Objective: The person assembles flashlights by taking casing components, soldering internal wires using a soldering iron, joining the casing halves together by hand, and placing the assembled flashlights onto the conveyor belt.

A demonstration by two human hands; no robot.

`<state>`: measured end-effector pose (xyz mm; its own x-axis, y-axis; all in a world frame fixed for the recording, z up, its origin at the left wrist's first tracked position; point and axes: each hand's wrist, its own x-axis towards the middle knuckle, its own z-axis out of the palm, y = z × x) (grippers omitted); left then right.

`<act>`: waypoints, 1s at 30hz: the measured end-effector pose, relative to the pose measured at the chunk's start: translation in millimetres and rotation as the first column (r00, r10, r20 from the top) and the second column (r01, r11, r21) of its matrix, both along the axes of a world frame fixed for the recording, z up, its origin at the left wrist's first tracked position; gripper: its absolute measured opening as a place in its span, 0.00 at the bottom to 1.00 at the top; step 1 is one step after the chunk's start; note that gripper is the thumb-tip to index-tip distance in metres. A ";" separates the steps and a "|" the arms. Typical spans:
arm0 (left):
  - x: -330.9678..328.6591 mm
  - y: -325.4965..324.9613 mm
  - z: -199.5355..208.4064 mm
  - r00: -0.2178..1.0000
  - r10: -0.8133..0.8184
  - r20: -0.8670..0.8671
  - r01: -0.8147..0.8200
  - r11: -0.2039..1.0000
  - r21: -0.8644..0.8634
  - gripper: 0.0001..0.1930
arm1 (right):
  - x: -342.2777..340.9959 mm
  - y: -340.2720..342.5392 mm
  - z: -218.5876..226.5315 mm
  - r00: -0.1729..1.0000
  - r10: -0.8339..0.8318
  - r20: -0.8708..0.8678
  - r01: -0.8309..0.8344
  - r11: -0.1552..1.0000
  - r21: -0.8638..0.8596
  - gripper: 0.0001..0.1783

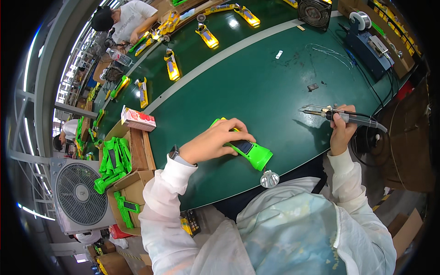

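My left hand [215, 141] is closed around the body of a green flashlight [261, 156] lying on the green tabletop. A dark panel shows on the flashlight's upper side, between my fingers and its wide head. Just beyond that head, a round silver reflector [269, 179] hangs at the table's near edge. In my right hand [343, 128] is a soldering iron [370, 123], gripped above the right side of the table. Its tip and a thin curved metal tube beside it point left, well apart from the flashlight.
Left of the table, cardboard boxes [145, 156] hold green flashlight casings [114, 158], beside a pink-and-white carton [139, 119] and a fan [81, 192]. Lit yellow flashlights [171, 66] line the far strip. A soldering station [372, 48] and solder spool [360, 20] stand far right. A co-worker [130, 20] sits far left.
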<state>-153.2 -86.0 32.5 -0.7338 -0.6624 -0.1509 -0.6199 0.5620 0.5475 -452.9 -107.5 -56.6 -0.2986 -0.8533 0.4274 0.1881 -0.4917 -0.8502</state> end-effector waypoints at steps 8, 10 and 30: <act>-3.4 -13.7 5.6 0.984 -0.159 0.075 0.154 0.986 0.072 0.25 | -0.4 1.9 -2.8 1.000 0.009 -0.027 -0.009 1.000 0.000 0.07; -3.9 -14.6 7.2 0.981 -0.171 0.086 0.164 0.982 0.089 0.25 | 1.2 3.3 -2.1 0.998 0.015 -0.062 -0.015 1.000 0.000 0.07; 0.0 0.7 12.4 0.930 -0.255 0.264 0.313 0.927 -0.206 0.25 | -1.9 0.6 -5.4 0.997 0.015 -0.071 -0.015 1.000 -0.007 0.07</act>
<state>-153.3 -85.3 44.9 -0.8608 -0.4682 -0.1994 -0.5060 0.8296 0.2360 -454.8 -106.9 -62.1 -0.2545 -0.8540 0.4538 0.1348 -0.4960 -0.8578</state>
